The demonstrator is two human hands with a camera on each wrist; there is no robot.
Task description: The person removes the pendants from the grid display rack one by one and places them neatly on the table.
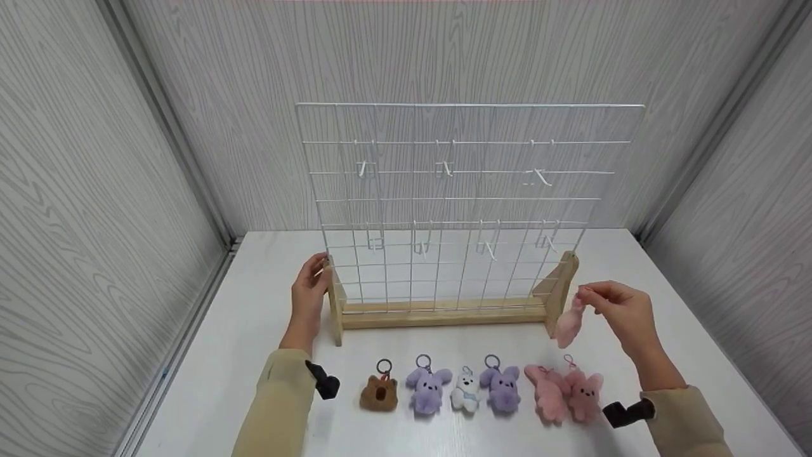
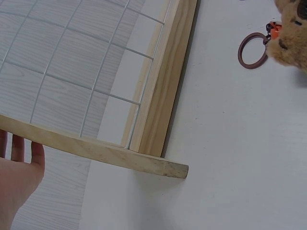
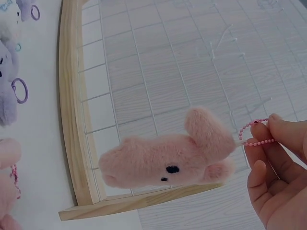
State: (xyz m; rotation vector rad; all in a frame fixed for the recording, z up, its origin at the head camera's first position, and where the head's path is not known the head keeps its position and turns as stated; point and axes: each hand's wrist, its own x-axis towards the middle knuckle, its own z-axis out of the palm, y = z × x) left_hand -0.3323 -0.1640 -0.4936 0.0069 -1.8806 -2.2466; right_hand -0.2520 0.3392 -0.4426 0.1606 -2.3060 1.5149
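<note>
My right hand (image 1: 625, 314) pinches the pink bead chain (image 3: 259, 142) of a pink plush keychain (image 3: 163, 155). The plush hangs from the fingertips just right of the display rack's right wooden foot. In the right wrist view its dark eye and long ears show, with the wire grid behind. At the other end of the rack, my left hand (image 1: 311, 289) grips the left wooden side post (image 2: 86, 147), fingers at its outer edge. The white wire grid (image 1: 438, 198) stands upright in the wooden base (image 1: 444, 315) and carries several white hooks (image 1: 447, 168) in two rows.
In front of the rack lies a row of plush keychains: a brown one (image 1: 379, 395), two purple ones, left (image 1: 427, 392) and right (image 1: 503, 390), a white one (image 1: 466, 395), and two pink ones (image 1: 549, 397) side by side. Panels (image 1: 190, 63) enclose the white table (image 1: 247, 279).
</note>
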